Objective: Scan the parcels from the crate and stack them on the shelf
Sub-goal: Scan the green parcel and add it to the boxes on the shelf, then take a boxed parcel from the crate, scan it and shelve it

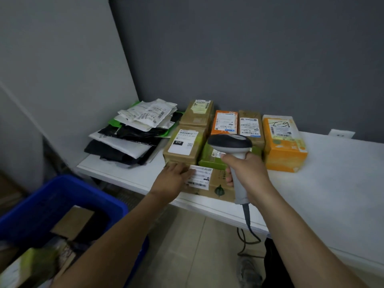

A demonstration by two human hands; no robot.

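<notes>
At the front edge of the white shelf, a brown carton lies label-up, just in front of the boxes already stacked there. The left hand rests flat on its left end, fingers straight and tips over the edge of the shipping label. The right hand is clenched round the barcode scanner, whose head hovers above the carton and a green box. Likely step: scan and place this parcel. The next move calls for aiming the scanner at the label's barcode with fingers clear of it, then reaching to the blue crate, lower left, which holds more parcels.
</notes>
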